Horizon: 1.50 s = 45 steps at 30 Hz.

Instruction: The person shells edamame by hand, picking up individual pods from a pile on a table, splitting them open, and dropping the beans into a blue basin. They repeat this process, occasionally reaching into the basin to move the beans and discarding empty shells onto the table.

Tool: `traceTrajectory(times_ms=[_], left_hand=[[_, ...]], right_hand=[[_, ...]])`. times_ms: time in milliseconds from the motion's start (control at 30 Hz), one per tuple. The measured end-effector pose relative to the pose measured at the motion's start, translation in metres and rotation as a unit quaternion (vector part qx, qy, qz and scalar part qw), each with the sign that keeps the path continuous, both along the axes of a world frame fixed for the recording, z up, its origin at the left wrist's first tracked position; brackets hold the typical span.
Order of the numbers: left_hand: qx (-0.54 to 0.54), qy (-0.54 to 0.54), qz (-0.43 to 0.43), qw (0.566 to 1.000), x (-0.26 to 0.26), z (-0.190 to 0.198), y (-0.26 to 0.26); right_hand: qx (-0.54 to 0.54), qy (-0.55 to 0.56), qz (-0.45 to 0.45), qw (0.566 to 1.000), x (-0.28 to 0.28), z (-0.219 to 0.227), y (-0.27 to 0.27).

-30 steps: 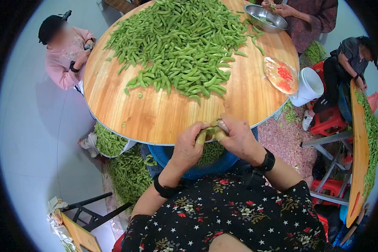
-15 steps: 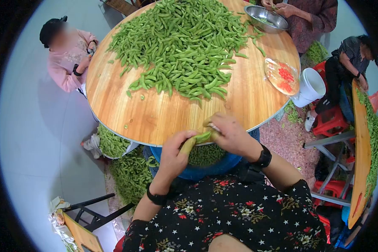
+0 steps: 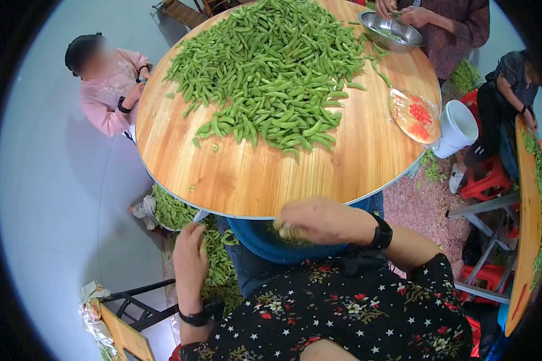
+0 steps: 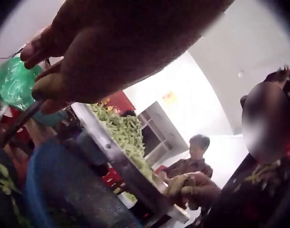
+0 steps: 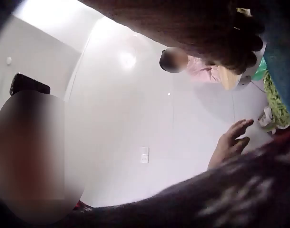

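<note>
My left hand (image 3: pixel 191 256) is out to the left, over the heap of green pods (image 3: pixel 220 265) on the floor. Its fingers are loosely extended with nothing between them, as the right wrist view also shows of the left hand (image 5: pixel 231 145). By the near table edge, above the blue tub (image 3: pixel 253 240), is my right hand (image 3: pixel 326 221) with its fingers curled. The left wrist view shows the right hand (image 4: pixel 197 191) bent inward near the table rim; I cannot tell whether anything is inside it. Green soybean pods (image 3: pixel 271 78) are piled on the round wooden table (image 3: pixel 223 186).
A steel bowl (image 3: pixel 397 37) stands at the far right of the table, where another person works. Nearer are a bagged flat round item with red marks (image 3: pixel 414 114) and a white bucket (image 3: pixel 457 126). A person in pink (image 3: pixel 111 96) sits at left. A folded table (image 3: pixel 126 334) leans at lower left.
Both hands held a green pod together at the table edge. They have parted: the left moved left and down to the pod heap, the right lowered over the tub. The head view has shifted slightly.
</note>
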<state>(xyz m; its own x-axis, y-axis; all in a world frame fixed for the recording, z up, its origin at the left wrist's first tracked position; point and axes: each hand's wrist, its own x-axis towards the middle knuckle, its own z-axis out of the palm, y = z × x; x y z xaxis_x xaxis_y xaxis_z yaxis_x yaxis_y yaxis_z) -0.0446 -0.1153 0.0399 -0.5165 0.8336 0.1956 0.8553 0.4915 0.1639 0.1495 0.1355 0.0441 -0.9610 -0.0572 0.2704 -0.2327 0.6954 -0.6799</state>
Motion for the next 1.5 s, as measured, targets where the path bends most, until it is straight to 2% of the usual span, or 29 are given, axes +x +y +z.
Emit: traceTrajectory(times_ms=[67,100,133,167,200,267,333,367,400,533,600,633,700,733,900,1100,1167,1233,1267,1333,1367,1400,1433,1467,1500], left_hand=[[0.097,-0.069,-0.031,0.992,0.005,0.023,0.045],[0.1,-0.087,-0.061,0.989,0.002,0.026,0.069],[0.104,-0.104,-0.093,0.985,-0.002,0.028,0.093],[0.125,-0.096,-0.091,0.983,-0.005,0.025,0.12],[0.145,-0.089,-0.09,0.981,-0.012,0.017,0.145],[0.167,-0.065,-0.106,0.978,-0.032,-0.006,0.186],[0.189,-0.041,-0.121,0.974,-0.035,-0.009,0.201],[0.168,-0.06,-0.109,0.978,-0.036,-0.01,0.204],[0.146,-0.08,-0.098,0.981,-0.035,-0.01,0.206],[0.18,-0.061,-0.128,0.973,-0.032,-0.007,0.196],[0.158,-0.134,-0.12,0.971,-0.016,0.004,0.181],[0.154,-0.135,-0.121,0.971,-0.004,0.012,0.173],[0.163,-0.262,-0.173,0.935,0.021,0.021,0.161],[0.166,-0.321,-0.183,0.914,0.028,0.017,0.156],[0.211,-0.315,-0.215,0.9,0.043,0.012,0.148],[0.229,-0.302,-0.239,0.894,0.042,0.009,0.146],[0.228,-0.307,-0.237,0.893,0.041,0.01,0.147],[0.254,-0.237,-0.272,0.897,0.04,0.01,0.147],[0.254,-0.238,-0.27,0.898,0.042,0.015,0.142],[0.1,-0.14,-0.257,0.951,0.051,0.038,0.128],[0.098,-0.143,-0.256,0.951,0.053,0.035,0.126],[0.151,-0.15,-0.285,0.935,0.056,0.03,0.123],[0.204,-0.156,-0.312,0.915,0.059,0.025,0.12],[0.201,-0.157,-0.31,0.916,0.06,0.016,0.12],[0.207,-0.415,-0.223,0.857,0.061,0.005,0.123]], right_hand=[[-0.068,0.05,-0.056,0.995,-0.007,-0.01,0.011],[-0.062,0.051,-0.055,0.995,-0.008,-0.01,0.012],[-0.101,0.044,-0.112,0.988,-0.01,-0.008,0.013],[-0.139,0.037,-0.169,0.975,-0.012,-0.008,0.014],[-0.131,0.046,-0.202,0.97,-0.012,-0.025,0.014],[-0.13,0.054,-0.212,0.967,-0.007,-0.025,0.014],[-0.13,0.063,-0.222,0.964,-0.002,-0.022,0.015],[-0.209,0.021,-0.235,0.949,0.001,-0.019,0.016],[-0.287,-0.022,-0.247,0.925,0.003,-0.017,0.017],[-0.307,-0.035,-0.234,0.922,0.005,-0.014,0.02],[-0.369,-0.044,-0.23,0.9,0.002,-0.012,0.015],[-0.371,-0.044,-0.232,0.898,-0.001,-0.012,0.013],[-0.445,-0.012,-0.178,0.878,-0.008,-0.01,0.013],[-0.446,-0.012,-0.182,0.876,-0.008,-0.006,0.012],[-0.486,-0.071,-0.178,0.853,-0.003,0.01,0.006],[-0.531,-0.056,-0.179,0.826,-0.003,0.013,0.0],[-0.526,-0.063,-0.182,0.828,-0.003,0.016,-0.001],[-0.523,-0.069,-0.186,0.829,-0.002,0.015,-0.002],[-0.509,-0.068,-0.18,0.839,-0.001,0.012,-0.002],[-0.498,-0.069,-0.177,0.846,0.003,0.01,-0.004],[-0.447,-0.044,-0.157,0.88,0.007,0.011,-0.004],[-0.394,-0.021,-0.137,0.909,0.01,0.012,-0.007],[-0.397,-0.024,-0.136,0.907,0.011,0.014,-0.008],[-0.519,-0.077,-0.127,0.842,0.01,0.017,-0.007],[-0.627,-0.127,-0.116,0.759,0.009,0.019,-0.006]])
